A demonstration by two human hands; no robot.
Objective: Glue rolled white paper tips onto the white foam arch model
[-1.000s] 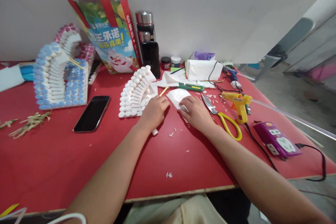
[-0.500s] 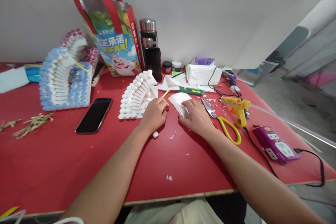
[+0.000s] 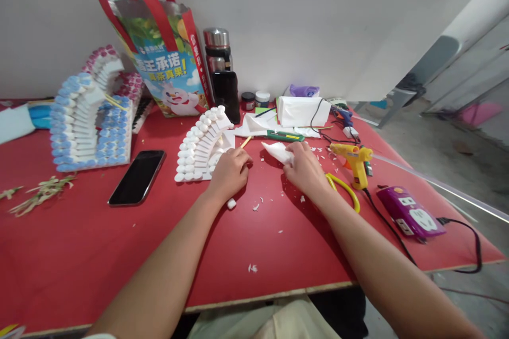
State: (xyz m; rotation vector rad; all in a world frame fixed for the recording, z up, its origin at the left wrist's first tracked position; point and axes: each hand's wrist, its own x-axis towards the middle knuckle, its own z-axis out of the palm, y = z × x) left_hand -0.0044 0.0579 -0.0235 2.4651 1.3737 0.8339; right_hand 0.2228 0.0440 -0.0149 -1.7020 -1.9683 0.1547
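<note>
A white fan-shaped craft piece [image 3: 199, 151], edged with rows of round white tips, stands on the red table. At its lower right corner rests my left hand [image 3: 230, 170], fingers curled together; whatever lies under them is hidden. A small white block [image 3: 231, 203] pokes out below that wrist. Pinched in my right hand [image 3: 304, 167] are thin white paper pieces [image 3: 279, 152], pointing left and partly covered by the fingers. Under my right forearm, yellow-handled scissors [image 3: 350, 190] show only their handles.
Right of my arm are a yellow glue gun [image 3: 358, 161] and a purple power socket [image 3: 411, 212]. A green cutter [image 3: 284, 136] lies behind. On the left are a phone [image 3: 137, 177], a blue-and-white craft piece [image 3: 87, 122], and a shopping bag [image 3: 169, 63]. White scraps [image 3: 256, 205] dot the table.
My right hand has swept the paper pieces up from the table, gripping them, and shifted over the scissors' blades. My left hand stays by the white craft piece. The view has turned slightly.
</note>
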